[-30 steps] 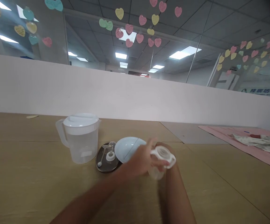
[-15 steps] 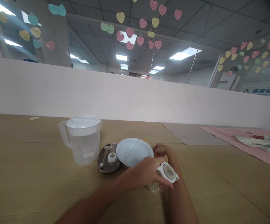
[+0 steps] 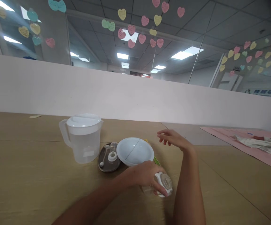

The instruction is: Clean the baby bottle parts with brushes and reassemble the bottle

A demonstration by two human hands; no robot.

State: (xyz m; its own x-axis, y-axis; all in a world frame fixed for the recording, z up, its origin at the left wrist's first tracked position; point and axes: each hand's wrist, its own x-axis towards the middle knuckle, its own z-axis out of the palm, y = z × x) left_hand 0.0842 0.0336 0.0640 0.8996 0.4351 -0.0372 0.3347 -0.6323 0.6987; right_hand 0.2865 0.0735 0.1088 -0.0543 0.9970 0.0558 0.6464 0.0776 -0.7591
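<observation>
My left hand (image 3: 147,175) is wrapped round a clear baby bottle (image 3: 163,184) with a white collar and no teat on it. The bottle is tilted, its open mouth facing right. Beyond it my right hand (image 3: 171,137) hangs in the air, fingers apart and holding nothing. Between the hands and the tray stands a white bowl (image 3: 132,150). A yellow-green strip-like thing (image 3: 156,160) shows partly behind the bowl's right side; its kind is hidden. On a dark oval tray (image 3: 106,168) lie a teat with a white ring (image 3: 112,156), a small spoon-like stick (image 3: 104,156) and a clear cap (image 3: 114,146).
A lidded translucent jug (image 3: 86,140) with liquid stands left of the tray. Far left lies a flat pale piece (image 3: 35,117). A pink cloth (image 3: 231,139) with crumpled fabric covers the right side of the table. A white wall (image 3: 130,97) rises behind.
My right hand has moved away from behind the left hand, up and to the right, uncovering the yellow-green thing. The bottle in my left hand has shifted slightly left and down.
</observation>
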